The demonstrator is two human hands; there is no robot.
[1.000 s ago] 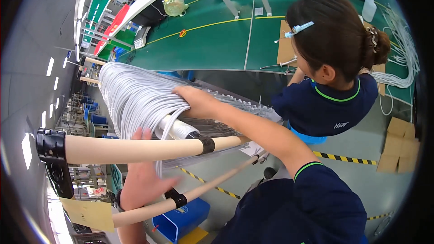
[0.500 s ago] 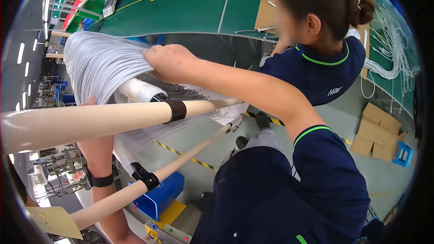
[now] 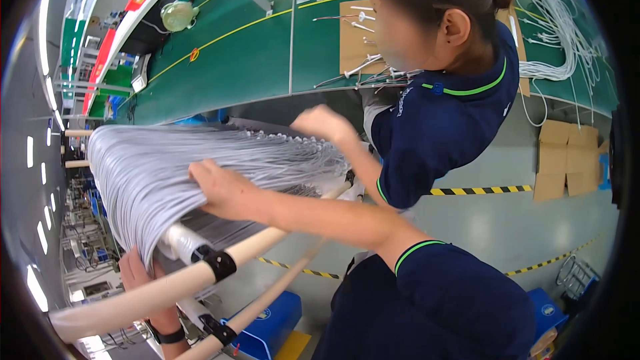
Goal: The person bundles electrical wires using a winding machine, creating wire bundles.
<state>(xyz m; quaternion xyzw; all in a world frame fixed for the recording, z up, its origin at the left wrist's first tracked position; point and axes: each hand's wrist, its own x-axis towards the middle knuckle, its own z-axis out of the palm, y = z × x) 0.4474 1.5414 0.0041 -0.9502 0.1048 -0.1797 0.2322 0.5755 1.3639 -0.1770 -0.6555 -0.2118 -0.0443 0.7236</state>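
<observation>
A thick bundle of grey cables (image 3: 143, 180) lies draped over a rack of cream pipes (image 3: 153, 293). Its strands run off to the right, where small white ends (image 3: 293, 140) show. On the near edge of the bundle, my right hand (image 3: 230, 193) is closed with its fingers curled round some cables. Lower down, below the hanging fold, my left hand (image 3: 139, 277) grips the cable edge; its palm and thumb are partly hidden behind a pipe and the cables. A dark band (image 3: 167, 335) circles my left wrist.
A co-worker (image 3: 447, 107) in a dark blue shirt stands close at right, a blurred hand (image 3: 323, 123) over the cable ends. Behind is a green bench (image 3: 233, 60) with cardboard and white-ended cables. Black pipe joints (image 3: 219, 263), a blue bin (image 3: 267, 327) and flattened cardboard (image 3: 567, 160) are around.
My view has turned, and more of the bundle shows. My right hand sits lower on its near edge. The co-worker's hand has come over the cable ends.
</observation>
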